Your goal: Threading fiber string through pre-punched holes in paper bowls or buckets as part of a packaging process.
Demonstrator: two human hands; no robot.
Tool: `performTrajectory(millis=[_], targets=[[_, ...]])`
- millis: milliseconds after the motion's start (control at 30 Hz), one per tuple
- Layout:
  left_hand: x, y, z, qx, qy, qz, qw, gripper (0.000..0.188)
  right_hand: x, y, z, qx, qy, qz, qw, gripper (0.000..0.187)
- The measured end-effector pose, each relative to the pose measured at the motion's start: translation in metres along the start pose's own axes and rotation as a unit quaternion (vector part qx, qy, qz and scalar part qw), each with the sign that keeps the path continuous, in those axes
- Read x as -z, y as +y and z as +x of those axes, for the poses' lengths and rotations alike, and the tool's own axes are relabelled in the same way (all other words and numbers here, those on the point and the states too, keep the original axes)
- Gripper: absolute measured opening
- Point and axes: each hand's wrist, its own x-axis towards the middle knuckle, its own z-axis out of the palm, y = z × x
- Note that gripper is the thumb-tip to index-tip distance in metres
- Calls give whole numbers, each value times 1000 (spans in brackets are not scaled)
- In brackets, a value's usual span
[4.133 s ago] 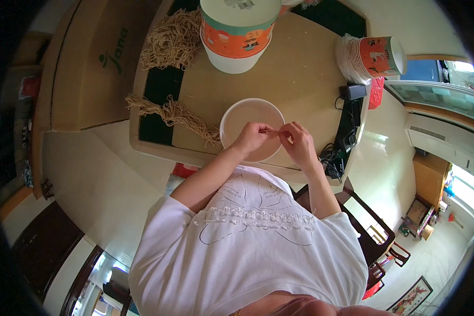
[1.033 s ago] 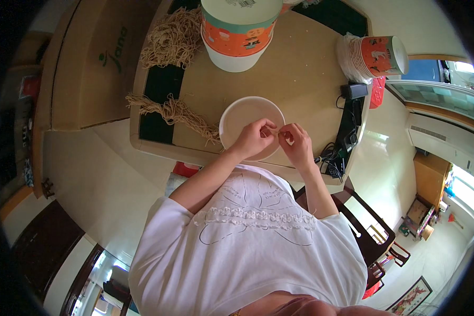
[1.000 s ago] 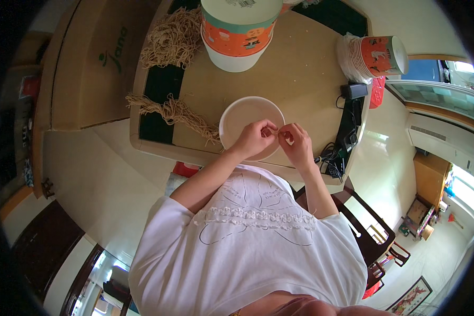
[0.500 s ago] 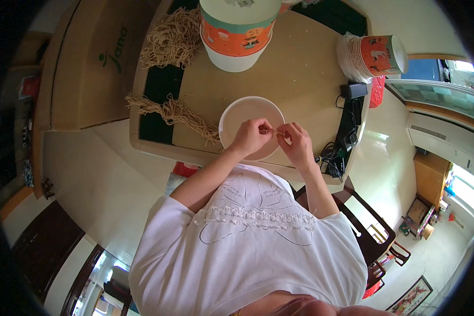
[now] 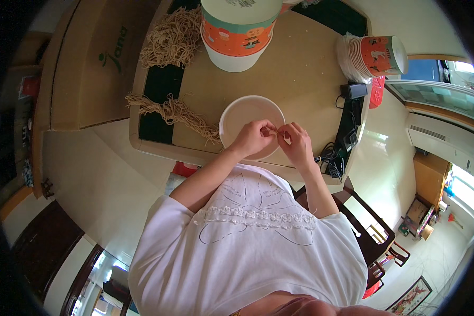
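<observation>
Over a round white bowl (image 5: 234, 116) at the table's near edge, my two hands meet with their fingertips almost touching. My left hand (image 5: 254, 139) is closed in a pinch on a thin beige string (image 5: 270, 130). From the other side my right hand (image 5: 296, 142) pinches the same string, most of which my fingers hide. Left of the bowl lies a loose bundle of beige strings (image 5: 174, 111), its frayed end near the rim. A larger tangled heap of the same strings (image 5: 171, 39) sits farther back on the left.
Behind the bowl stands a big orange, green and white paper bucket (image 5: 239, 39). A stack of orange patterned paper cups (image 5: 376, 55) in plastic lies at the back right. A black power adapter (image 5: 354, 90) and cables (image 5: 330, 158) run along the right edge. A large cardboard box (image 5: 89, 68) stands left.
My left fingertips have shifted slightly closer to my right ones, and less string shows between them. The bowl has barely moved.
</observation>
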Motion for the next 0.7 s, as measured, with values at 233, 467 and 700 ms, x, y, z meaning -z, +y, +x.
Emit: performTrajectory(millis=[233,467,700], targets=[[-6,-7,7,37,3,19,999,15,1,0,0,4,-3,15,1000,10],[-10,-24,10,55,-1,-27,998,16,3,-6,-1,-40,-4,82,996,10],[-7,-24,10,69,-12,-56,996,17,2,-4,-1,-36,-2,81,996,11]])
